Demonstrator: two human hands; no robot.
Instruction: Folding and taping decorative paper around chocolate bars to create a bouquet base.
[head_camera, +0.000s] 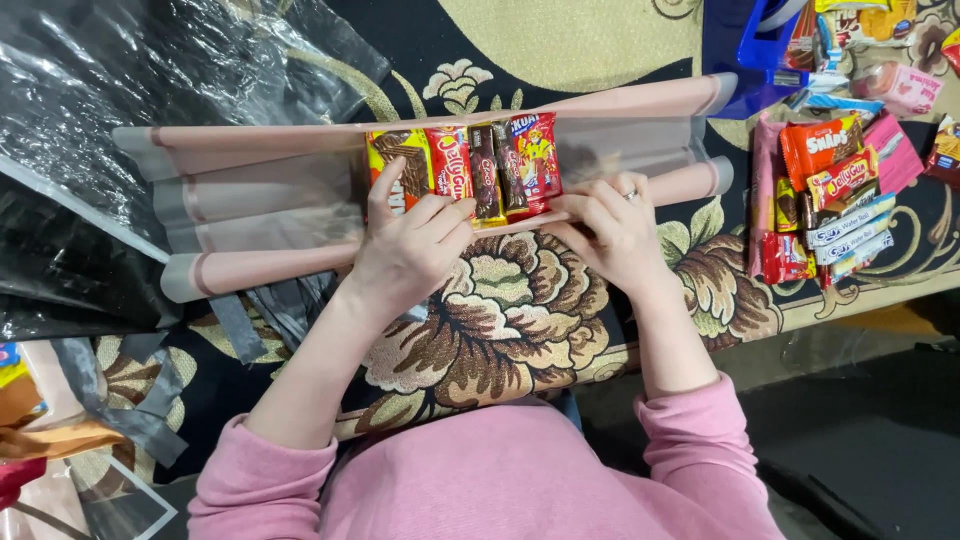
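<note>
Snacks (465, 170) sit in a row on the pleated pink wrapping sheet (250, 200), and we press them flat with the left hand (405, 250) spread open over the yellow packet (397, 168). The right hand (610, 225) pinches the sheet's lower fold just beside the red packet (537, 155). We should keep the row tight and the edges aligned while drawing that fold up evenly.

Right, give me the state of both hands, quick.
Left hand: open, fingers resting on the snack packets.
Right hand: fingers curled at the pink wrapping sheet; grip cannot be told.
</note>
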